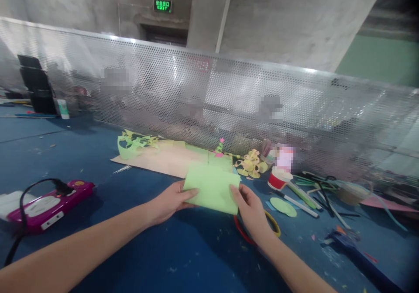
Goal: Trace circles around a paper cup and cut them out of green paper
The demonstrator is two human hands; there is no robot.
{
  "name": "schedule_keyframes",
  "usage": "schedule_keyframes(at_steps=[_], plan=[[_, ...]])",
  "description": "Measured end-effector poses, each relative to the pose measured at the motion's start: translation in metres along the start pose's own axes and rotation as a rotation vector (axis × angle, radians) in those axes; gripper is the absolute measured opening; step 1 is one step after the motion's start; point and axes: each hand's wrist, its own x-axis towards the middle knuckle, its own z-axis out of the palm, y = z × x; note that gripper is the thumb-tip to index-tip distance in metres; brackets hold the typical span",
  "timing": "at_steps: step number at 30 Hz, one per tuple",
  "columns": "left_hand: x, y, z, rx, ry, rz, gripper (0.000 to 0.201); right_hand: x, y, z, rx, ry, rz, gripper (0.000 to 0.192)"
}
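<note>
Head view: left hand [170,202] and right hand [250,210] each pinch the green paper [212,188] edges; uneven pulling could, seemingly, tear or crease it.

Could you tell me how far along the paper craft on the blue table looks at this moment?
Done: cut green shapes lie on the cardboard, yellow cutouts beside it, and a green circle is cut out. In hand: the left hand and right hand hold a green sheet by its edges, above the table. Left: that sheet shows no cuts.
</note>
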Motion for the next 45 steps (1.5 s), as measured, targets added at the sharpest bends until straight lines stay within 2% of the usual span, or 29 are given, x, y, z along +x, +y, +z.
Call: schedule_keyframes(at_steps=[6,11,14,27,36,45], plan=[[0.001,-0.002,-0.001,0.007,0.038,0.027,0.046,0.0,-0.006,0.0,0.009,-0.004,0.052,0.047],[0.0,0.001,0.0,0.001,0.039,0.046,0.048,0.0,-0.009,0.005,-0.024,-0.131,0.15,0.055],[-0.001,0.001,0.0,0.011,0.024,0.042,0.047,-0.001,-0.011,0.006,-0.062,-0.156,0.173,0.054],[-0.001,-0.001,0.001,-0.007,0.011,0.033,0.046,-0.003,-0.014,0.006,-0.103,-0.152,0.14,0.047],[0.0,-0.003,-0.001,-0.008,0.013,0.023,0.044,-0.004,-0.003,0.008,-0.107,-0.145,0.117,0.044],[-0.005,0.006,0.004,-0.025,0.043,-0.016,0.046,-0.004,0.002,0.006,-0.129,-0.14,0.075,0.041]])
